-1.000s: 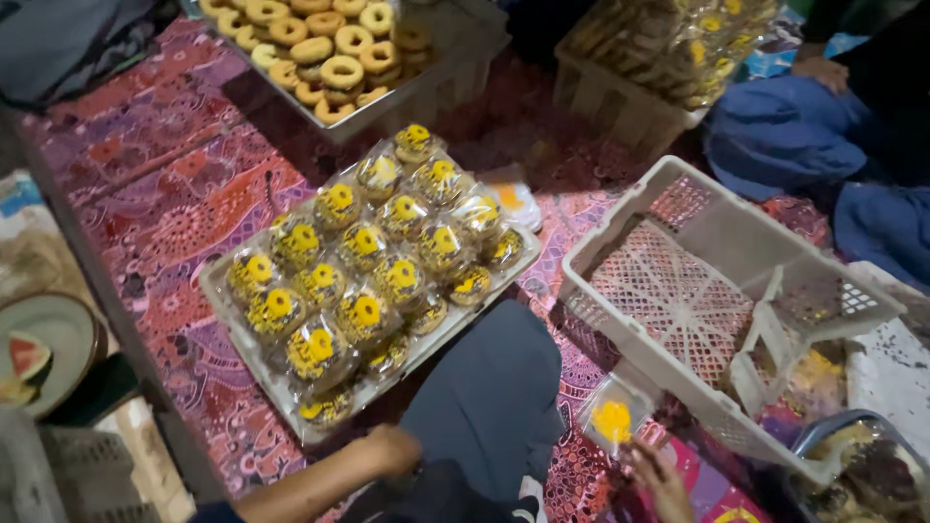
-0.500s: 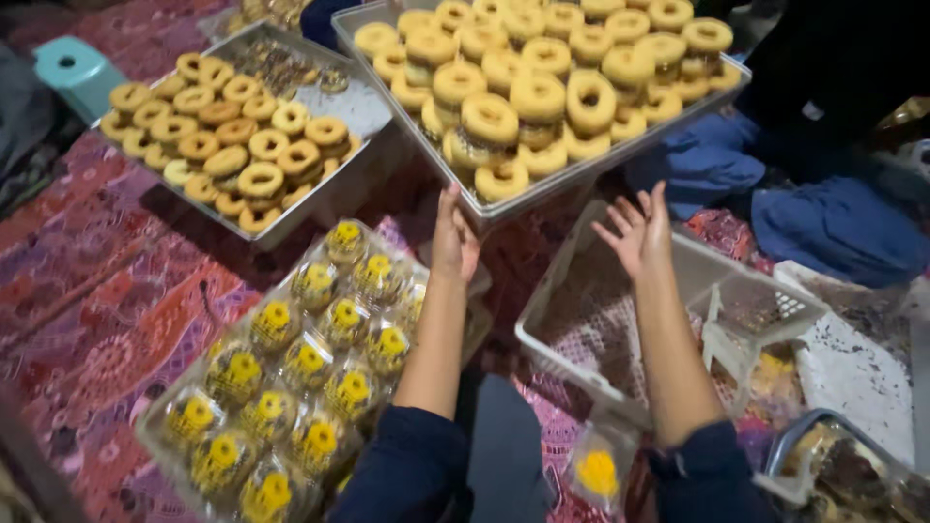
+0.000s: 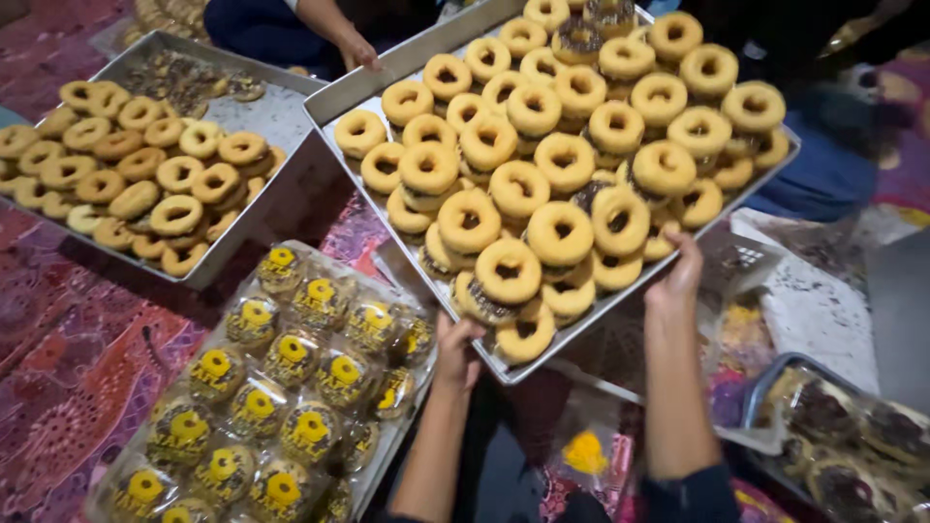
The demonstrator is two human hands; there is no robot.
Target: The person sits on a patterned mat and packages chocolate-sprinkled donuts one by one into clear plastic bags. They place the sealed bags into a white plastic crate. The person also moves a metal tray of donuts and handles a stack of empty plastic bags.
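Yellow-labelled round wrapped packs (image 3: 291, 387) are trayed at 7 o'clock, while a metal tray of ringed doughnuts (image 3: 407, 63) is gripped at its near edge by left hand (image 3: 455, 349) and right hand (image 3: 678, 276).

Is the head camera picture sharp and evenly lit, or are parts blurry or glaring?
Head view: doughnuts on the metal tray are bright and fairly sharp; left hand and right hand slightly soft; the wrapped doughnuts glint; top right corner falls dark.
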